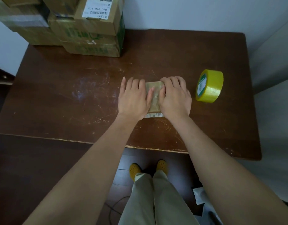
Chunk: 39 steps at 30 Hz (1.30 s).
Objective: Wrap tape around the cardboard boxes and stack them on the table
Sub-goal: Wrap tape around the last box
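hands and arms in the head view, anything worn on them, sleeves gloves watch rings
Both arms are bare from the bottom edge of the picture up to the wrists: no sleeves show. The left hand and the right hand wear no gloves, and no watch, bracelet or ring can be seen on either. No markings or tape show on the arms. Nails look short and unpainted, though the picture is soft.

Stacked boxes (91, 34) block the bench's (58, 98) far left corner; a tape roll (209, 86) stands near its right edge; the left half lies open.
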{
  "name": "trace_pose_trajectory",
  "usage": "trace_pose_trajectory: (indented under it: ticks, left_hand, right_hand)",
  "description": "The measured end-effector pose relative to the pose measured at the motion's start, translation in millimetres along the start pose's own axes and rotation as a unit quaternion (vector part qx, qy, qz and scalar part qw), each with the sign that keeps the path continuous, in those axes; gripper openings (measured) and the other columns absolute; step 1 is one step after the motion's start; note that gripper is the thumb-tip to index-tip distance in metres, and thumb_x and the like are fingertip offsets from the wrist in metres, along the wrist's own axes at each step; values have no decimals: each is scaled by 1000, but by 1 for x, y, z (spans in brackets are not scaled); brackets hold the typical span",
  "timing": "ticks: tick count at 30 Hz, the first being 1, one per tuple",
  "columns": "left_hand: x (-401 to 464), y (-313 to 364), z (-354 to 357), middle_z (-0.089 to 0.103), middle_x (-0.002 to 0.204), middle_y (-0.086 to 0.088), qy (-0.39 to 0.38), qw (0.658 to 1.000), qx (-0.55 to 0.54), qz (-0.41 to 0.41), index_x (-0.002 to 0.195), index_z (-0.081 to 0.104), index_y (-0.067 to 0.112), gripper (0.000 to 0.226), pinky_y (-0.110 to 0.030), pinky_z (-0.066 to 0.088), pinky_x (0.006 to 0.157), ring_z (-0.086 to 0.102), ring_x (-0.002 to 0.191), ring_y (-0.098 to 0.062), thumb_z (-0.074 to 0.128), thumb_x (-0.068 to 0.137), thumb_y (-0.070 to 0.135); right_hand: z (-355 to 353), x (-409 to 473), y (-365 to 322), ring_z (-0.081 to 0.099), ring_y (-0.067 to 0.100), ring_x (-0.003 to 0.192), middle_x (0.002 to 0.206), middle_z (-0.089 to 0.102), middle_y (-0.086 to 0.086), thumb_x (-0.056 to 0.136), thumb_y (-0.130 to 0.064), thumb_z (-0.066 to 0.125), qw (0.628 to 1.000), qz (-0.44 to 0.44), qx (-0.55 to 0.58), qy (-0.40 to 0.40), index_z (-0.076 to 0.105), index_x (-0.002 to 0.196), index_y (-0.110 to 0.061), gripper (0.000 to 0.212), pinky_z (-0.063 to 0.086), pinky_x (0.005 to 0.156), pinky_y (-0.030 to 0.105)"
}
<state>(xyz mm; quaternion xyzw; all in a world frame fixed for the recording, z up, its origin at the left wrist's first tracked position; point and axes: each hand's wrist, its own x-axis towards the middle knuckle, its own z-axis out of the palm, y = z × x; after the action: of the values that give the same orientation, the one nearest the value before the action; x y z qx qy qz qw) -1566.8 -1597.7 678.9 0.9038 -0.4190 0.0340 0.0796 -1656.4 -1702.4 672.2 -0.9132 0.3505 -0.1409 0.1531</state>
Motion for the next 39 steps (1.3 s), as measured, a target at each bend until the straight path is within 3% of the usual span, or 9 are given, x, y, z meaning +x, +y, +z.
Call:
trace_pose_trajectory:
  ticks: [2, 4, 11, 15, 18, 22, 31, 37, 39]
  left_hand:
    - [7, -4, -1, 64, 108, -13, -16, 1000, -14, -2, 112, 59, 7, 52, -42, 44, 92, 58, 103, -31, 24, 104, 44]
    - [14, -7, -1, 62, 100, -12, -5, 1000, -22, -10, 102, 59, 8, 44, -41, 44, 78, 57, 93, -30, 29, 105, 40]
    - [40, -5, -7, 63, 91, -10, -46, 997, -20, -55, 91, 61, 9, 52, -37, 34, 65, 58, 85, -30, 26, 107, 43]
    - [27, 7, -8, 63, 102, -11, -43, 995, -55, -77, 102, 65, 8, 64, -43, 44, 87, 59, 96, -30, 18, 103, 52]
    - [13, 15, -1, 64, 113, -11, -69, 995, -17, -70, 111, 62, 13, 69, -51, 35, 107, 57, 110, -30, 10, 100, 57]
    - [18, 19, -4, 59, 119, -12, -114, 990, -12, -88, 114, 55, 13, 57, -52, 39, 94, 51, 114, -30, 13, 101, 51]
    - [30, 14, -1, 62, 116, -9, -111, 988, -43, -95, 114, 57, 14, 54, -49, 39, 93, 53, 111, -27, 13, 105, 44]
    - [34, 10, -6, 65, 87, -11, -75, 983, -117, -119, 80, 57, 13, 66, -45, 46, 78, 60, 91, -30, 6, 103, 47]
    - [29, 10, -7, 65, 89, -13, -52, 979, -146, -131, 79, 58, 12, 70, -47, 48, 81, 59, 93, -32, 4, 100, 51]
  right_hand:
    - [1, 0, 1, 49, 21, 124, 119, 63, -3, 97, -27, 39, 1000, 5, 1, 6, 64, 119, -20, 34, 48, 89, 39]
    - [1, -1, 1, 48, 20, 124, 119, 63, -3, 97, -27, 39, 1000, 4, -3, 5, 64, 119, -21, 34, 47, 88, 38]
    - [1, 2, 0, 45, 20, 127, 120, 60, -4, 99, -27, 42, 999, 15, 2, -29, 62, 120, -22, 30, 45, 91, 40]
    - [-1, 3, 0, 41, 18, 130, 123, 58, -6, 100, -31, 39, 999, 14, -14, -49, 60, 122, -24, 31, 45, 93, 40]
    - [-2, 6, -2, 39, 18, 132, 125, 56, -6, 102, -35, 36, 998, 20, -20, -63, 59, 121, -25, 31, 44, 92, 40]
    - [-2, 4, -1, 39, 18, 132, 126, 56, -5, 101, -34, 37, 998, 24, -21, -61, 59, 123, -25, 33, 45, 91, 40]
    - [0, 4, -1, 39, 18, 133, 128, 55, -6, 99, -32, 37, 997, 26, -42, -62, 58, 125, -25, 33, 45, 91, 41]
    - [0, 5, -2, 40, 17, 131, 125, 56, -6, 100, -30, 39, 998, 26, -30, -56, 59, 122, -26, 31, 46, 89, 41]
    - [-1, 5, -1, 40, 17, 131, 125, 56, -6, 100, -30, 39, 998, 26, -28, -56, 59, 123, -26, 31, 45, 90, 41]
